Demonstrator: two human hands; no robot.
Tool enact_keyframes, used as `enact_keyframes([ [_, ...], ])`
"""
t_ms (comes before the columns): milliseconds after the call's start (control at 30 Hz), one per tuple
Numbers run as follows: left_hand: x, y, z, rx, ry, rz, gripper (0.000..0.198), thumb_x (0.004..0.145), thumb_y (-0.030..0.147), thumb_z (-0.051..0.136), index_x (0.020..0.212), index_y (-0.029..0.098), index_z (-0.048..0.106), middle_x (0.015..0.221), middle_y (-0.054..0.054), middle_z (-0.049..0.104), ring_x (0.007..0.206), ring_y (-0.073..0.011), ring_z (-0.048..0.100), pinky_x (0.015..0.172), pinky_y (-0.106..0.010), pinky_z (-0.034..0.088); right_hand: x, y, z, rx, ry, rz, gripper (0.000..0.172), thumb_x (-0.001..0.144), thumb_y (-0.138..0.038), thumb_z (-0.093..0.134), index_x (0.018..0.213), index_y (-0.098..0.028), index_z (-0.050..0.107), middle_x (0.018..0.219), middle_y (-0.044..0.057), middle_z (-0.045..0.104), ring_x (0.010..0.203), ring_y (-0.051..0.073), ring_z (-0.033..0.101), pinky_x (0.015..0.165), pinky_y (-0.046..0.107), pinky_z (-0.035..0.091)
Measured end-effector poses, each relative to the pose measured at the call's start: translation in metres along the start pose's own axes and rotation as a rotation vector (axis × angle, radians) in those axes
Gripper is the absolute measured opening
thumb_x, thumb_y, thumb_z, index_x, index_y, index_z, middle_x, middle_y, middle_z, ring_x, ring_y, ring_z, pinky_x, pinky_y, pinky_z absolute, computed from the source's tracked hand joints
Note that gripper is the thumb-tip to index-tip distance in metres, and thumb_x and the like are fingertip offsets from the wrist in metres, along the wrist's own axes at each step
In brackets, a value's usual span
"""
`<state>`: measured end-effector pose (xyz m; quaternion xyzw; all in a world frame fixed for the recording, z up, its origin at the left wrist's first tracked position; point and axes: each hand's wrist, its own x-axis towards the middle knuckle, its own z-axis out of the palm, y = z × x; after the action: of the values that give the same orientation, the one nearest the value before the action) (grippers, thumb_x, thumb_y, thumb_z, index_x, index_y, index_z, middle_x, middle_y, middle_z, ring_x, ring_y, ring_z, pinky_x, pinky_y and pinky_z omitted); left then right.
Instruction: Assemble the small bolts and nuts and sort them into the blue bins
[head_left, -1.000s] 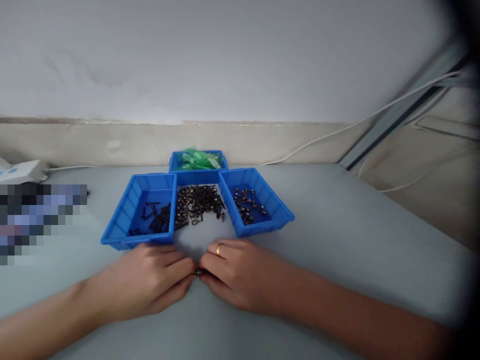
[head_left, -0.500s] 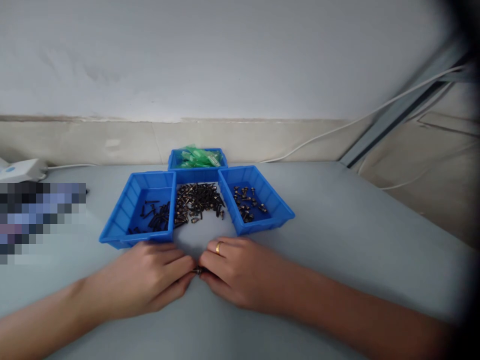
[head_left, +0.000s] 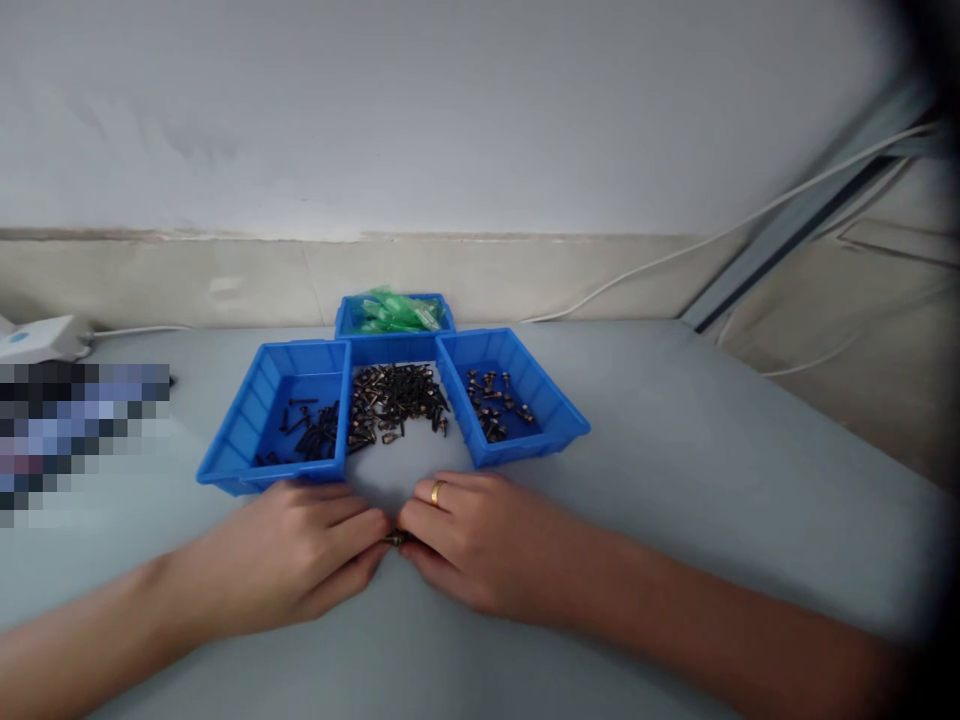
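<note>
Screw sits pinched from either side by your left hand and right hand, on the near side of the pile, so a light, steady grip with both ends in line should serve you best.

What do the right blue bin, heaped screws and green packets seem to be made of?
Right blue bin: probably moulded plastic, smooth satin, with ribbed walls.
Heaped screws: likely metal, dark finish with brassy glints.
Green packets: seemingly thin plastic film, crinkled and partly see-through.
</note>
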<state>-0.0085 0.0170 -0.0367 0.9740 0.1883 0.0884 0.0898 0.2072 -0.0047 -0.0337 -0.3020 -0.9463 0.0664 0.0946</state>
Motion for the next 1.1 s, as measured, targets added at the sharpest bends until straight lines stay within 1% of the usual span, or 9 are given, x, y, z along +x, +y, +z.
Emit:
enact_keyframes([
  [333, -0.0001, -0.0013, 0.0, -0.012, -0.02, -0.009, 0.026, 0.097, 0.018, 0.032, 0.082, 0.017, 0.055, 0.071, -0.002, 0.055, 0.061, -0.0169, 0.052, 0.054, -0.029, 0.036, 0.0002, 0.0009, 0.0005, 0.004, 0.014, -0.01, 0.012, 0.093, -0.02, 0.048, 0.083, -0.015, 0.054, 0.077, 0.004, 0.057, 0.071, 0.017, 0.053, 0.064, 0.028, 0.04],
  [967, -0.0019, -0.0002, -0.0006, -0.007, -0.019, -0.01, 0.027, 0.097, 0.018, 0.032, 0.083, 0.016, 0.055, 0.07, -0.002, 0.054, 0.06, -0.0169, 0.051, 0.053, -0.029, 0.037, -0.0001, 0.0005, -0.0012, 0.017, -0.008, 0.015, 0.012, 0.093, -0.021, 0.048, 0.083, -0.016, 0.054, 0.079, 0.003, 0.057, 0.072, 0.017, 0.054, 0.065, 0.029, 0.04],
  [1100, -0.0013, -0.0009, -0.0006, -0.006, -0.011, -0.005, 0.027, 0.097, 0.019, 0.033, 0.081, 0.016, 0.055, 0.069, -0.002, 0.054, 0.06, -0.0166, 0.051, 0.053, -0.029, 0.036, 0.0004, 0.0002, -0.0012, 0.014, -0.002, 0.002, 0.013, 0.093, -0.02, 0.047, 0.083, -0.015, 0.055, 0.077, 0.004, 0.057, 0.071, 0.017, 0.053, 0.064, 0.028, 0.039],
])
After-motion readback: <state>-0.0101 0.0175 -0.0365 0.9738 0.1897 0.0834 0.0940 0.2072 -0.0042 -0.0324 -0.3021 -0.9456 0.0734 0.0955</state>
